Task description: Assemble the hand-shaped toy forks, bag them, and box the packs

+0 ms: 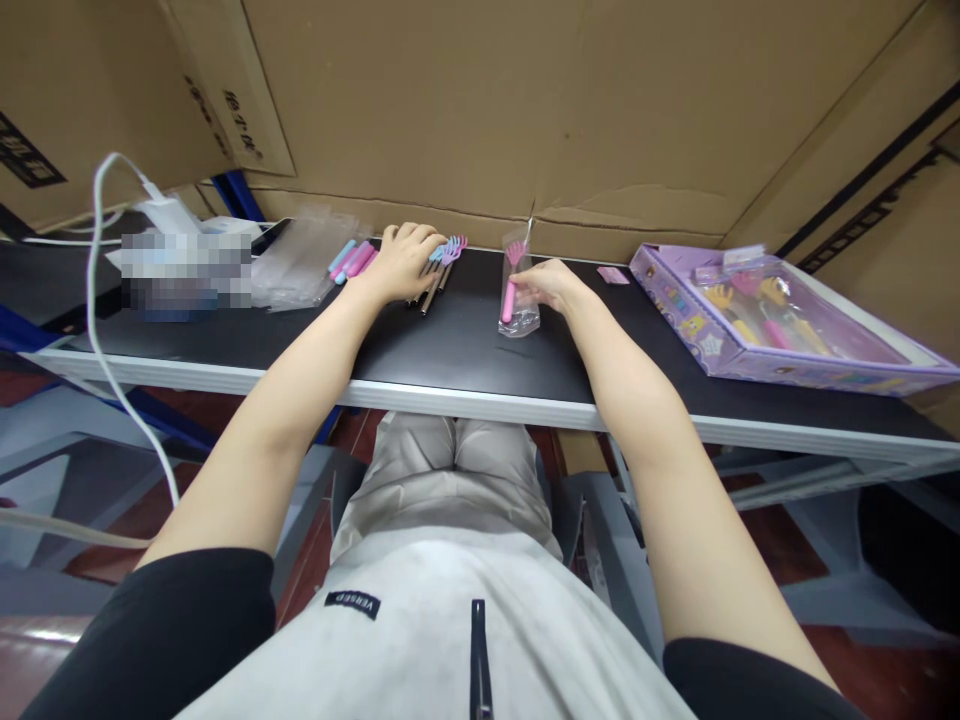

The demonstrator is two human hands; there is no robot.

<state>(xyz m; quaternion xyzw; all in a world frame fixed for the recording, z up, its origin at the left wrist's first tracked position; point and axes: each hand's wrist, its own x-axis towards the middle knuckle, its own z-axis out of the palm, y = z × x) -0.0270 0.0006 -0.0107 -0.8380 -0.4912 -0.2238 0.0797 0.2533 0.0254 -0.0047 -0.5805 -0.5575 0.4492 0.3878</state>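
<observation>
My right hand [546,284] pinches a small clear plastic bag [517,290] that stands on the black table [465,350]; a pink toy fork [511,280] sits inside it. My left hand [405,258] rests with curled fingers on a pile of pink and blue toy forks [448,252] at the table's far edge. More pink and blue handles [351,260] lie just left of that hand.
A stack of clear bags [300,262] lies left of the pile, beside a white charger and cable [161,210]. A purple toy box [780,320] sits at the right. A small pink tag [613,274] lies near it. Cardboard walls [525,110] close the back.
</observation>
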